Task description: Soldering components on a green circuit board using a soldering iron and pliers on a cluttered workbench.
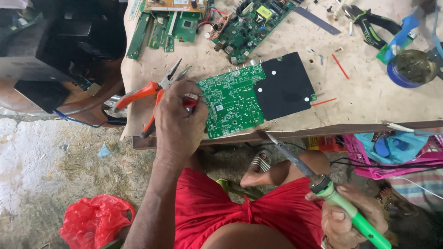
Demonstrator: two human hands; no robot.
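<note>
left hand (179, 121) grips circuit board (230, 101) edge | right hand (353, 216) grips soldering iron (323, 184) below

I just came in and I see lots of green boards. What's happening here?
A person in red shorts sits at a workbench. Their left hand holds red-handled pliers at the edge of a green circuit board lying flat on the bench. Their right hand grips a green-handled soldering iron, tip held below the bench edge, away from the board. More circuit boards lie farther back.

We see a yellow square label (264, 12) at twelve o'clock and a small white label (219, 108) near centre, both on green boards.
</note>
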